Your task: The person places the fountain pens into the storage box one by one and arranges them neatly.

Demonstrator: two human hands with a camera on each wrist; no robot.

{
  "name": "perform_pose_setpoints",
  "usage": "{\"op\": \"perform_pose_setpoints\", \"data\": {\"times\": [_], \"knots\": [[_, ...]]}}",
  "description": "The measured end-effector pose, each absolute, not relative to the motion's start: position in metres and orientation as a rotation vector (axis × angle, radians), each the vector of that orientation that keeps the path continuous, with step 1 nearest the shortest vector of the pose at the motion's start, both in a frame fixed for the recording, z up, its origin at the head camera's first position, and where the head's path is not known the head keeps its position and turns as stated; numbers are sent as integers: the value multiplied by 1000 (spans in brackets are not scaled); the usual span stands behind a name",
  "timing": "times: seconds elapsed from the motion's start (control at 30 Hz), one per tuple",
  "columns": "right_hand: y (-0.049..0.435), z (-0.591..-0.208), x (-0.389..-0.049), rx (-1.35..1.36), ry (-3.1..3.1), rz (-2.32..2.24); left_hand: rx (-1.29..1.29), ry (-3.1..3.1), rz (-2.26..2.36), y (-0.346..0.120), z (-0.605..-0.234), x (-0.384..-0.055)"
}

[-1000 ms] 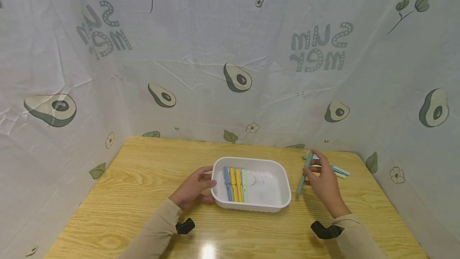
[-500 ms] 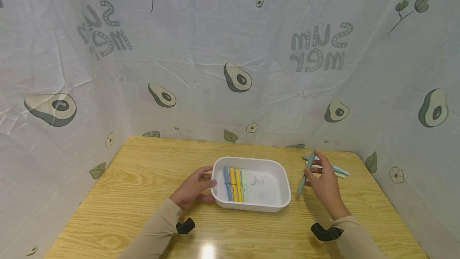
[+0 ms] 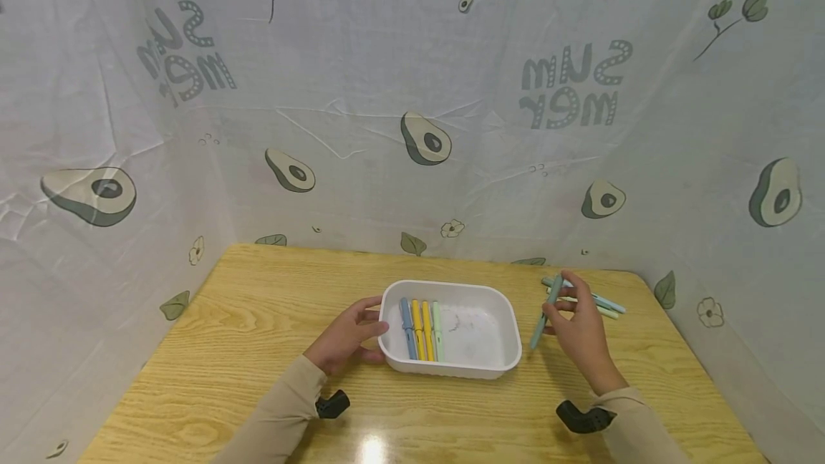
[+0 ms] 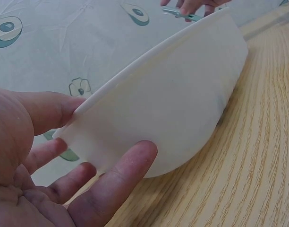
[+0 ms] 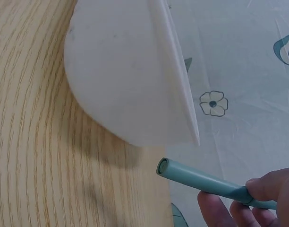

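Observation:
A white plastic tray [image 3: 480, 339] stands on the table; a blue pen [image 3: 408, 328], two yellow pens [image 3: 422, 331] and a light green pen [image 3: 438, 331] lie side by side in its left part. My left hand [image 3: 344, 335] holds the tray's left end, thumb over the rim and fingers against the outer wall, as the left wrist view shows. To the right of the tray, my right hand [image 3: 582, 328] pinches a teal pen [image 5: 201, 180] between thumb and fingers. This pen is tilted, its lower end near the tray's right side.
Behind the right hand, several more pens [image 3: 608, 304], light blue, pale green and teal, lie on the wooden table [image 3: 283, 306], partly hidden by the hand. A white curtain [image 3: 361, 92] printed with avocados hangs around the table's back and sides.
The teal pen's lower end has shifted very slightly left, towards the tray. The left hand and the tray have stayed in place.

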State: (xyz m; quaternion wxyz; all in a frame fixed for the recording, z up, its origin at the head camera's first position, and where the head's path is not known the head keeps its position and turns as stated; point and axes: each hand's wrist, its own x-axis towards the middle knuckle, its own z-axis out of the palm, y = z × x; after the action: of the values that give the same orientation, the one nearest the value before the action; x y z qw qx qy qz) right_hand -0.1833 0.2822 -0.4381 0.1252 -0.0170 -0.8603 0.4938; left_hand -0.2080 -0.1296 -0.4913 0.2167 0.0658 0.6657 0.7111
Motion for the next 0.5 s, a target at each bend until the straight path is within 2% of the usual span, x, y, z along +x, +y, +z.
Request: {"op": "perform_pose_setpoints", "data": {"times": [0.5], "knots": [[275, -437, -180, -32, -2433, 1539, 180, 1840, 1971, -129, -488, -206]]}}
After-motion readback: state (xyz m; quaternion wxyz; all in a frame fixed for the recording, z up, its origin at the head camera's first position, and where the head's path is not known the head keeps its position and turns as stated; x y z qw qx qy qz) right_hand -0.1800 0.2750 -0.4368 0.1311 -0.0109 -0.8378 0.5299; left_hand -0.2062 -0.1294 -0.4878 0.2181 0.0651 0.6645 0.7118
